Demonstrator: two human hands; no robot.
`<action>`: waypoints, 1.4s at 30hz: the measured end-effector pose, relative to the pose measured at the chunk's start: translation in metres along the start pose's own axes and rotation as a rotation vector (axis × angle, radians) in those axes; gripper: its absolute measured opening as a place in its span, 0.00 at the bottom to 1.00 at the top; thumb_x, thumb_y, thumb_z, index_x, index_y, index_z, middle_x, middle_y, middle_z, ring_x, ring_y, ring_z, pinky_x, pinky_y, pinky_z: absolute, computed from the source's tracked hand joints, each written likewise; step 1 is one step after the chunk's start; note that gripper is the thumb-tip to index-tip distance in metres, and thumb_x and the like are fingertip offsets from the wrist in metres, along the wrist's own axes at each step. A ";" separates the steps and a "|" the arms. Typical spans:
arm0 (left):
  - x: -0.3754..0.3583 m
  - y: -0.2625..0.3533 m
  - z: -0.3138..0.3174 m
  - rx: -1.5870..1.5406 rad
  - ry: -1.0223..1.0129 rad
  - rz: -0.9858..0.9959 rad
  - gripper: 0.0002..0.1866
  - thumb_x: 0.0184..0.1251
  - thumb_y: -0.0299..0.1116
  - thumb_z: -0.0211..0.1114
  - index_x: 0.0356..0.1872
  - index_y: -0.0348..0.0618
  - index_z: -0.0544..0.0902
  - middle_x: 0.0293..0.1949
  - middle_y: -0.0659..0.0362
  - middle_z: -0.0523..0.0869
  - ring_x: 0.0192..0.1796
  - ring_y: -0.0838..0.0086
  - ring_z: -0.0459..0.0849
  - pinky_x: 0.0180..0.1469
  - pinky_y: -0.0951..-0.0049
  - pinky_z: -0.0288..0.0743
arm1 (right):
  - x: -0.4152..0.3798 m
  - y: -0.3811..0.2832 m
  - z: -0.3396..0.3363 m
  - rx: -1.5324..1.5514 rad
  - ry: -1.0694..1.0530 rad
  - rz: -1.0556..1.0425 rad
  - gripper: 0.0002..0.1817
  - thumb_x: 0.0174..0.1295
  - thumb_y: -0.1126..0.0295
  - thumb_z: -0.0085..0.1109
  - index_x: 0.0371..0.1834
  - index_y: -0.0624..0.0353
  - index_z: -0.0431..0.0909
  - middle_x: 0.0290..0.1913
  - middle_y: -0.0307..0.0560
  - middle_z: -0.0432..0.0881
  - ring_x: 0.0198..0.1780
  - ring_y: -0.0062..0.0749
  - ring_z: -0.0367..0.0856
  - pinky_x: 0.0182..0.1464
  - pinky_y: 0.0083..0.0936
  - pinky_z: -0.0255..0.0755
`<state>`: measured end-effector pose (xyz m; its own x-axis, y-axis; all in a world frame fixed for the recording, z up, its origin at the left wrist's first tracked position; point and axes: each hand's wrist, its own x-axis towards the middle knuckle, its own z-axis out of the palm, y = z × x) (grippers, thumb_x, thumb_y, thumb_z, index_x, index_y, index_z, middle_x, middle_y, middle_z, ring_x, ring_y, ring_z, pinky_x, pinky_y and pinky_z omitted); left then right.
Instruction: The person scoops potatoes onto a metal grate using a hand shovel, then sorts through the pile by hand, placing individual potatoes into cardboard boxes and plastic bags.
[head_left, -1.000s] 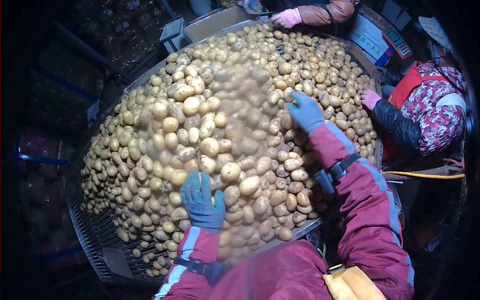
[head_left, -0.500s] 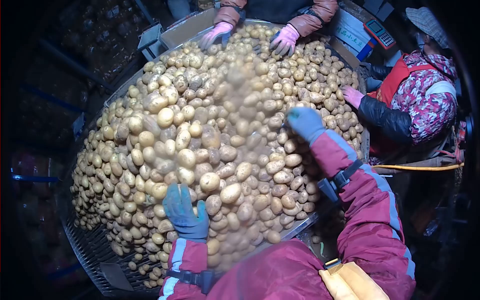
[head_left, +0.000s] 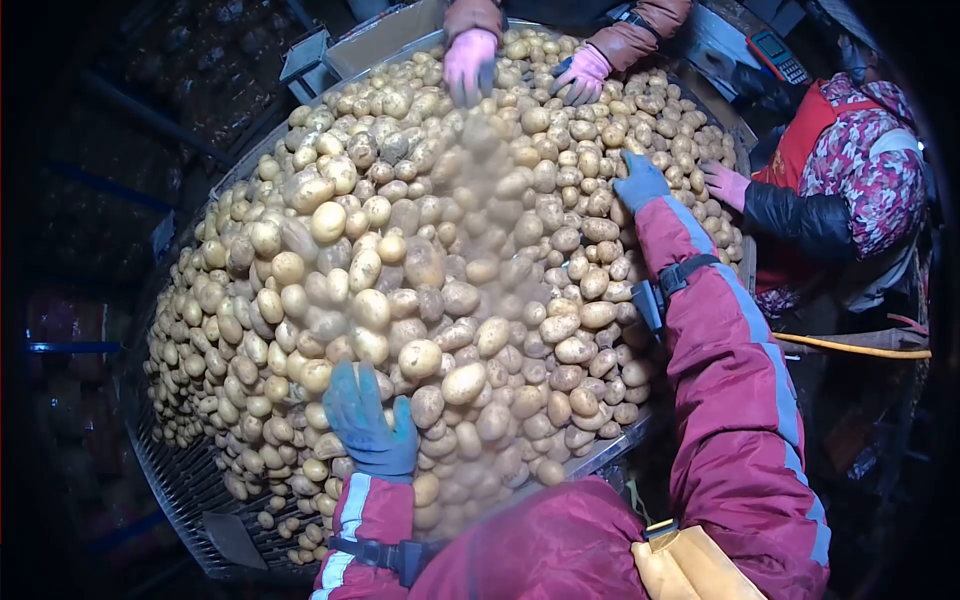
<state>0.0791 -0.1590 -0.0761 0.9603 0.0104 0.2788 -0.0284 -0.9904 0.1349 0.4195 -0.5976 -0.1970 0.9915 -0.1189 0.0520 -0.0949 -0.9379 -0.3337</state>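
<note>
A big heap of potatoes (head_left: 462, 384) spreads out before me in the head view. My left hand (head_left: 372, 422), in a blue-grey glove, lies on the near side of the heap with its fingers spread and nothing in them. Farther out to the right, my right hand (head_left: 640, 182), in a matching glove, reaches over the potatoes. Its fingers look apart, with no potato visible in them, though the fingertips are partly hidden. Both of my sleeves are maroon with pale stripes and buckled straps.
Across the heap, a co-worker's pink-gloved hands (head_left: 580, 75) touch the potatoes. Another person (head_left: 850, 190) at the right has a pink glove at the heap's edge. A slatted metal rack (head_left: 185, 505) shows at lower left. A handheld device with keys (head_left: 777, 57) is at upper right.
My right hand has moved farther out and to the right across the heap. My left hand stays put. The far co-worker's hand on the left has shifted right over the potatoes.
</note>
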 end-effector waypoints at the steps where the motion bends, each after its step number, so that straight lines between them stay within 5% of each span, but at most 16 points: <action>1: 0.001 0.000 0.000 0.001 0.002 0.001 0.34 0.65 0.42 0.65 0.71 0.39 0.72 0.73 0.39 0.69 0.73 0.44 0.68 0.73 0.41 0.59 | 0.003 -0.002 -0.006 -0.057 -0.060 0.037 0.36 0.55 0.58 0.72 0.69 0.54 0.75 0.65 0.61 0.79 0.67 0.55 0.77 0.67 0.42 0.74; 8: 0.000 -0.001 0.000 0.002 0.030 0.009 0.35 0.65 0.42 0.65 0.72 0.39 0.71 0.73 0.40 0.68 0.74 0.45 0.67 0.73 0.41 0.58 | 0.005 0.000 0.002 0.122 -0.157 0.062 0.34 0.57 0.66 0.67 0.71 0.51 0.76 0.65 0.59 0.81 0.67 0.52 0.79 0.69 0.38 0.73; 9: 0.000 0.000 -0.001 0.006 0.023 0.003 0.35 0.65 0.42 0.65 0.72 0.39 0.71 0.74 0.39 0.68 0.74 0.45 0.67 0.74 0.41 0.58 | 0.001 0.008 -0.004 0.208 -0.152 0.020 0.28 0.57 0.69 0.65 0.65 0.52 0.82 0.54 0.55 0.88 0.56 0.45 0.86 0.60 0.33 0.79; 12: -0.002 0.002 0.000 -0.011 0.009 -0.004 0.35 0.65 0.41 0.65 0.72 0.39 0.71 0.74 0.39 0.68 0.75 0.45 0.66 0.75 0.41 0.57 | -0.027 0.029 -0.018 0.460 -0.327 -0.039 0.22 0.57 0.69 0.64 0.57 0.53 0.87 0.45 0.48 0.90 0.39 0.33 0.87 0.45 0.24 0.82; 13: 0.000 0.001 0.000 -0.017 0.010 -0.007 0.35 0.65 0.41 0.65 0.72 0.39 0.71 0.74 0.39 0.67 0.76 0.45 0.66 0.75 0.41 0.57 | -0.038 0.029 -0.030 0.597 -0.417 0.033 0.18 0.58 0.68 0.65 0.53 0.54 0.89 0.41 0.42 0.90 0.32 0.24 0.82 0.33 0.21 0.78; 16: 0.000 0.002 -0.001 -0.007 0.005 0.002 0.35 0.64 0.40 0.65 0.72 0.39 0.71 0.74 0.40 0.67 0.75 0.45 0.66 0.75 0.42 0.56 | -0.063 0.050 -0.027 1.225 -0.542 0.419 0.18 0.63 0.63 0.62 0.55 0.51 0.87 0.41 0.46 0.90 0.34 0.32 0.84 0.34 0.28 0.79; 23: -0.001 0.002 -0.002 -0.014 -0.014 0.003 0.41 0.62 0.37 0.68 0.77 0.40 0.66 0.77 0.41 0.65 0.78 0.45 0.63 0.78 0.44 0.53 | -0.116 0.034 -0.076 1.972 -0.460 0.662 0.29 0.70 0.44 0.59 0.62 0.57 0.81 0.52 0.50 0.88 0.43 0.41 0.88 0.34 0.43 0.84; 26: -0.003 0.000 0.001 -0.017 0.001 0.012 0.42 0.61 0.36 0.69 0.78 0.40 0.65 0.77 0.41 0.65 0.77 0.44 0.64 0.77 0.44 0.54 | -0.097 0.044 -0.053 1.770 -0.549 0.698 0.27 0.69 0.49 0.62 0.61 0.57 0.81 0.50 0.50 0.89 0.44 0.40 0.89 0.37 0.47 0.86; 30: -0.003 -0.001 0.002 -0.040 0.007 0.021 0.43 0.60 0.35 0.69 0.78 0.40 0.64 0.77 0.41 0.64 0.77 0.44 0.63 0.78 0.43 0.53 | -0.043 0.065 -0.013 1.495 -0.300 0.571 0.22 0.64 0.59 0.63 0.56 0.63 0.84 0.46 0.51 0.90 0.45 0.40 0.90 0.42 0.40 0.86; 32: -0.001 0.000 0.001 -0.034 -0.015 0.008 0.43 0.61 0.35 0.69 0.78 0.40 0.64 0.78 0.41 0.63 0.78 0.44 0.62 0.78 0.43 0.52 | -0.006 0.088 -0.009 0.563 -0.230 0.227 0.17 0.64 0.62 0.62 0.52 0.57 0.85 0.44 0.54 0.89 0.45 0.43 0.89 0.45 0.40 0.84; 34: -0.003 0.001 0.000 -0.023 -0.029 -0.009 0.42 0.61 0.35 0.69 0.78 0.40 0.64 0.78 0.41 0.63 0.78 0.45 0.62 0.79 0.43 0.52 | 0.008 0.089 -0.002 0.207 0.002 0.126 0.16 0.62 0.63 0.62 0.50 0.56 0.86 0.43 0.57 0.88 0.45 0.46 0.89 0.47 0.39 0.82; 36: -0.003 0.002 0.001 -0.015 -0.042 -0.027 0.42 0.62 0.35 0.69 0.78 0.41 0.64 0.78 0.41 0.62 0.79 0.45 0.61 0.79 0.43 0.51 | 0.016 0.087 0.008 0.415 0.368 0.277 0.17 0.60 0.62 0.62 0.48 0.59 0.85 0.42 0.60 0.88 0.45 0.50 0.88 0.47 0.39 0.81; 39: -0.005 -0.001 0.002 -0.009 -0.042 -0.018 0.42 0.63 0.36 0.68 0.79 0.41 0.63 0.78 0.41 0.62 0.79 0.45 0.61 0.79 0.43 0.51 | 0.031 0.081 0.016 0.272 0.265 0.237 0.21 0.59 0.59 0.64 0.50 0.60 0.85 0.43 0.60 0.88 0.45 0.52 0.88 0.47 0.42 0.80; 42: -0.004 0.001 0.001 -0.011 -0.053 -0.027 0.42 0.63 0.36 0.68 0.79 0.41 0.63 0.78 0.41 0.62 0.79 0.45 0.61 0.79 0.43 0.50 | 0.026 0.076 0.015 0.443 0.151 0.214 0.23 0.58 0.56 0.66 0.50 0.62 0.85 0.45 0.61 0.88 0.45 0.53 0.88 0.48 0.42 0.80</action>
<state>0.0754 -0.1600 -0.0782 0.9740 0.0299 0.2246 -0.0047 -0.9884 0.1519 0.4393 -0.6670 -0.2351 0.9272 -0.3691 0.0632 -0.2153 -0.6636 -0.7165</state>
